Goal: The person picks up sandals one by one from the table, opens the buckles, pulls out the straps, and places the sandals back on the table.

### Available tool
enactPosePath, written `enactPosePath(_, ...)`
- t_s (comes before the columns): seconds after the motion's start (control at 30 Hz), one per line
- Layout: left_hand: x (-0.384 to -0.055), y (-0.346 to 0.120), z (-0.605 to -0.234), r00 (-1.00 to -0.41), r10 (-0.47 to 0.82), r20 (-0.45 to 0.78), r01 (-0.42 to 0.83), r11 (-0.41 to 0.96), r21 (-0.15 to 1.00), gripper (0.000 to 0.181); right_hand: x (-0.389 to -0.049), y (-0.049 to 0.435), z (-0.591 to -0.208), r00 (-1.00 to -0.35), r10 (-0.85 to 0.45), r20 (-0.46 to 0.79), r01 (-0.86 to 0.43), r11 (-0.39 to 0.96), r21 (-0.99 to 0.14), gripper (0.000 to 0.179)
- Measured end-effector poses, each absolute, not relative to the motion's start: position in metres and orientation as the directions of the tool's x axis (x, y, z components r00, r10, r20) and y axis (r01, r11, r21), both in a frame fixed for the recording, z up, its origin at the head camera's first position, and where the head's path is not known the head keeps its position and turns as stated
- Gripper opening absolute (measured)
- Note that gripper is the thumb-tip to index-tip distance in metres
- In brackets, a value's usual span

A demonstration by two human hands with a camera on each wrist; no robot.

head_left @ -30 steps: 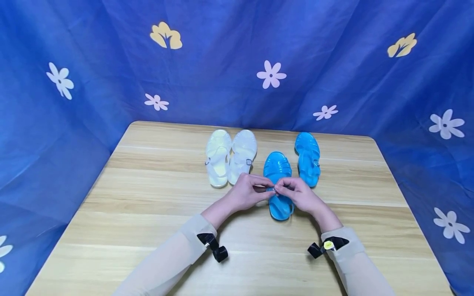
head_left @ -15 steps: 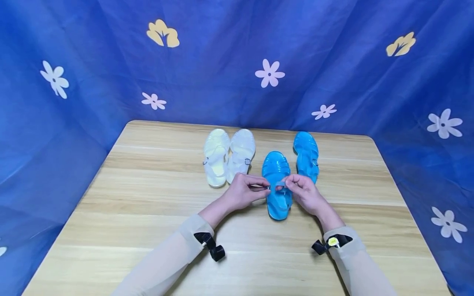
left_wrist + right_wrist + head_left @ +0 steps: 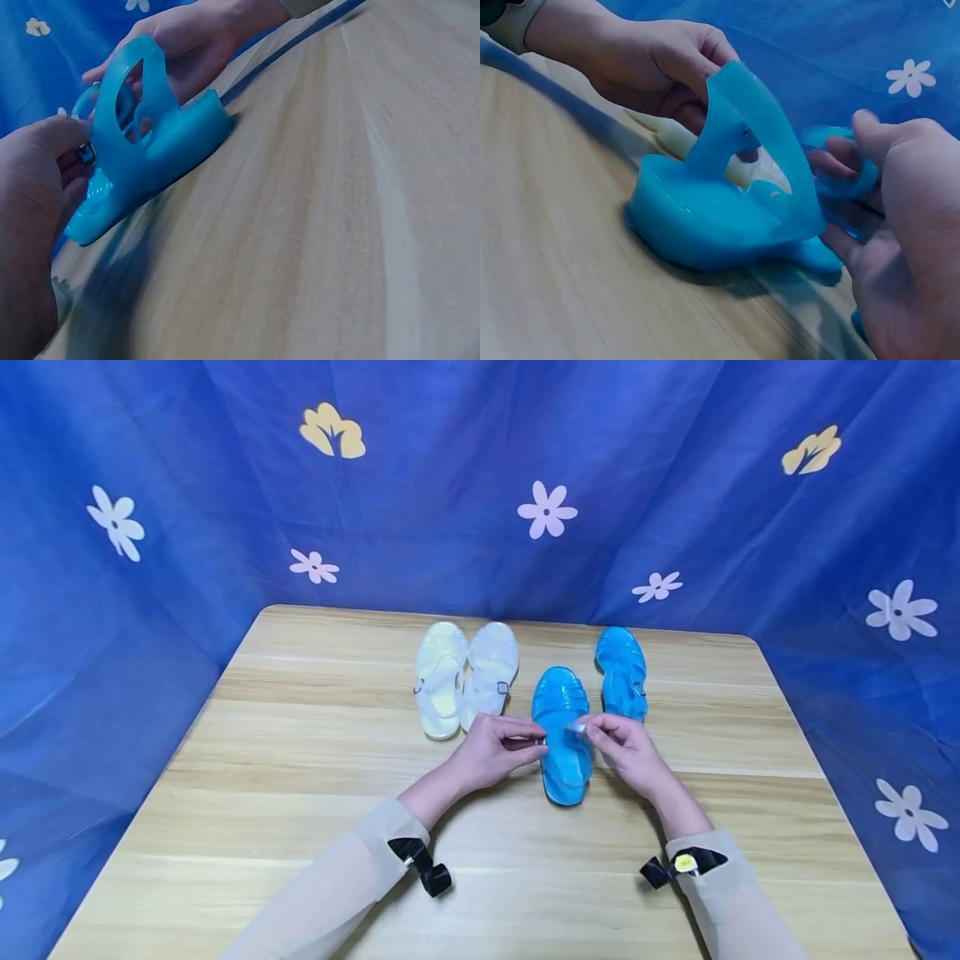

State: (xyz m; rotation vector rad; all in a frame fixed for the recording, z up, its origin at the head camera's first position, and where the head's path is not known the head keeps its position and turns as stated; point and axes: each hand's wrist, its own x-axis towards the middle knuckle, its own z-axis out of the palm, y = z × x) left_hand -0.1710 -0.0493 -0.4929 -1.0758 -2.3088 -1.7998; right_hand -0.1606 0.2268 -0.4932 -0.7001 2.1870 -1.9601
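Note:
A blue jelly sandal (image 3: 558, 693) lies on the table, toe pointing away from me. At its left side my left hand (image 3: 491, 752) pinches the small metal buckle (image 3: 87, 154) between thumb and fingers. My right hand (image 3: 622, 747) is over the sandal's right side and pinches the free ankle strap (image 3: 870, 176), which bends round in a loop. Buckle and strap end are apart, with the sandal's footbed showing between the two hands. The heel strap (image 3: 769, 127) stands upright at the back of the sandal.
The second blue sandal (image 3: 621, 668) lies behind my right hand, partly covered by it. Left of the middle, a whitish sandal (image 3: 441, 681) and another white sandal (image 3: 492, 664) lie side by side. A blue flowered curtain (image 3: 450, 485) hangs behind the wooden table (image 3: 300, 760).
Both hands were together at the buckle; my right hand has since drawn the strap away to the right. My left hand stays at the buckle, shifted slightly left.

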Motion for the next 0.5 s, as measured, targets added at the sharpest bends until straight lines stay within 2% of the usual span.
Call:
enactPosePath(0.07,-0.169,-0.051,-0.492,-0.757,0.499,0.421,0.538,0.112,0.835,0.025,-0.159,0.229,-0.492,-0.882,-0.418,0.217,-0.286,0.11,-0.952,0.028)
enactPosePath(0.33,-0.162,-0.061,-0.487,-0.755,0.521,0.398,0.555,0.185,0.811,0.038,-0.147,0.236,-0.489,-0.855,-0.451,0.255,-0.37,0.187,-0.91,0.045)
enactPosePath(0.5,-0.156,-0.068,-0.484,-0.736,0.557,0.385,0.603,0.279,0.748,0.045,-0.139,0.241,-0.491,-0.847,-0.468,0.253,-0.405,0.258,-0.877,0.051)
